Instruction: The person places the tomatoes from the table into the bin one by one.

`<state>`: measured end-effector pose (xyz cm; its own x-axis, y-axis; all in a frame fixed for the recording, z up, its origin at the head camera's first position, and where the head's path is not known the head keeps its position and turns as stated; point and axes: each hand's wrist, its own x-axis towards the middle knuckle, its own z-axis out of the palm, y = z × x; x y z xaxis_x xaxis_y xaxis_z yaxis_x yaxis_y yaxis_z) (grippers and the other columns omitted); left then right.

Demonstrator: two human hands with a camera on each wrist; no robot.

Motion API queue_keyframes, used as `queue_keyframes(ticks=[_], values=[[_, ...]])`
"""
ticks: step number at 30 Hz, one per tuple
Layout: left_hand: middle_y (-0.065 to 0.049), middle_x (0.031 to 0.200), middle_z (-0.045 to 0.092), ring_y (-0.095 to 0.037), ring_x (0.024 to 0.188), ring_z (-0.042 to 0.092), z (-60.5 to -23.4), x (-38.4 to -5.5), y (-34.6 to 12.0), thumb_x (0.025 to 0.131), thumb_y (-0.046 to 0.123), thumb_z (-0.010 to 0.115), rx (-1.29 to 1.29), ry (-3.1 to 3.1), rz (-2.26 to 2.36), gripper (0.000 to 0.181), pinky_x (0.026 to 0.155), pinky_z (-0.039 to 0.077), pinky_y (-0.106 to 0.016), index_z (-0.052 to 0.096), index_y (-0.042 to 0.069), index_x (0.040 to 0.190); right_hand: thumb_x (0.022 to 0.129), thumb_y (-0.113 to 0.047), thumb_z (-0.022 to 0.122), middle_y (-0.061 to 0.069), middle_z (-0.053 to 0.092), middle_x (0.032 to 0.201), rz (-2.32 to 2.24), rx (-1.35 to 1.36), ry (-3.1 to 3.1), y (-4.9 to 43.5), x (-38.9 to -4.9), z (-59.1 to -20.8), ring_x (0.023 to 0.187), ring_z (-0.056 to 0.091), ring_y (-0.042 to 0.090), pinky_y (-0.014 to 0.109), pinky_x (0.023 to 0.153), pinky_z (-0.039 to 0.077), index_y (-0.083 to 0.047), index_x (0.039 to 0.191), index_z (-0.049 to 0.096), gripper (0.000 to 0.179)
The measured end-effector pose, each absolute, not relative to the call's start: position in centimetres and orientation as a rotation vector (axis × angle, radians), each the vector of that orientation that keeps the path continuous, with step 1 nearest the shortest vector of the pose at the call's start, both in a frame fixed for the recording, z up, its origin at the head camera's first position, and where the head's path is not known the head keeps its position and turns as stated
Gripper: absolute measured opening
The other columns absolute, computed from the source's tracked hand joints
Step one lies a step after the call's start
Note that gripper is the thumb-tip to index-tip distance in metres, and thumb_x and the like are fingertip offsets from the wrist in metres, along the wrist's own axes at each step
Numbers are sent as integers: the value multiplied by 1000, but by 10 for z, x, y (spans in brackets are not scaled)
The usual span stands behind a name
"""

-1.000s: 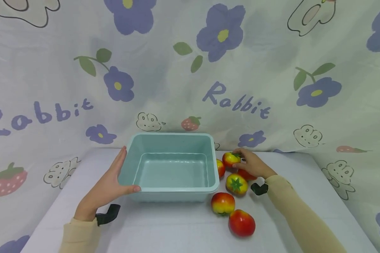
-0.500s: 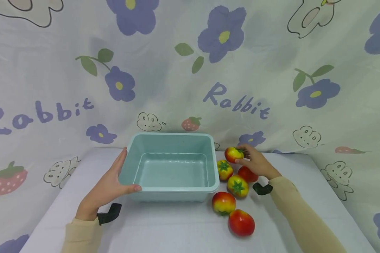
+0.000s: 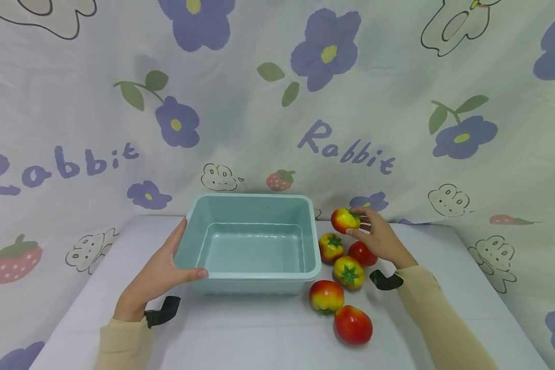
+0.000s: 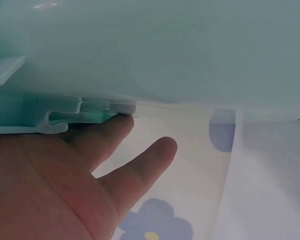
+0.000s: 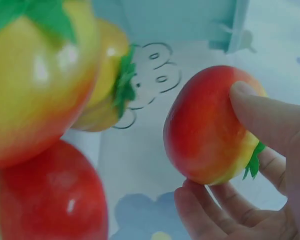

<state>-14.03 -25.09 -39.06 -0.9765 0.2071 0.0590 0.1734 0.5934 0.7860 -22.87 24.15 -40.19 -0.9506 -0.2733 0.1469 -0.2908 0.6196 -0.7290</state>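
My right hand (image 3: 380, 237) pinches a shiny red-and-yellow tomato (image 3: 345, 221) with a green leafy top, raised above the back of the group. In the right wrist view the thumb lies on the upper side of this tomato (image 5: 205, 125), with fingers beneath and behind it. A pale blue-green plastic bin (image 3: 250, 285) stands in the middle, its inside bare. My left hand (image 3: 159, 275) rests against the bin's left end, fingers stretched along the side and thumb at the front rim. The left wrist view shows two straight fingertips (image 4: 162, 147) below the bin's wall (image 4: 190, 55).
Right of the bin lie several more tomatoes: a yellow one (image 3: 330, 247) by its wall, a red one (image 3: 363, 254), another yellow one (image 3: 349, 273), and a red-yellow one (image 3: 326, 296) and a red one (image 3: 353, 325) nearer the front. A printed cloth (image 3: 240, 118) hangs behind the white table (image 3: 240, 329).
My right hand has lifted the tomato from the back of the group, moving up and slightly right. The yellow tomato by the bin now shows its leafy top. The left hand keeps its place.
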Motion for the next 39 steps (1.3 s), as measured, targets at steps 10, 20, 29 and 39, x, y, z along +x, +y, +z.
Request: queue_keyframes(ticks=[10,20,29,39], values=[[-13,168,-4,-49,150,7,-390,-140,-251,77,30,87,330,2768,1369,128,108,18,-77,-7,16,162,95,-21,72,18,50,141,1231,427,-2729,232,-211,-386,128,51,40,56,103,46,-3,139,47,54],[-11,168,-4,-48,150,8,-391,-140,-252,78,29,87,336,2762,1390,127,108,18,-77,-8,17,162,95,-23,72,16,50,140,1303,417,-2644,217,-188,-371,128,50,39,56,103,47,-5,140,47,54],[-12,168,-4,-47,150,6,-390,-141,-250,79,32,86,333,2755,1391,126,108,18,-77,-7,17,162,93,-16,74,17,49,140,1283,415,-2583,199,-165,-364,128,52,38,54,99,50,-4,140,47,56],[-12,168,-3,-45,151,5,-391,-141,-251,78,28,86,358,2747,1423,126,107,17,-78,-6,15,162,88,-11,78,15,51,135,1247,511,-2496,176,-147,-365,122,54,31,50,97,52,-3,136,51,56]])
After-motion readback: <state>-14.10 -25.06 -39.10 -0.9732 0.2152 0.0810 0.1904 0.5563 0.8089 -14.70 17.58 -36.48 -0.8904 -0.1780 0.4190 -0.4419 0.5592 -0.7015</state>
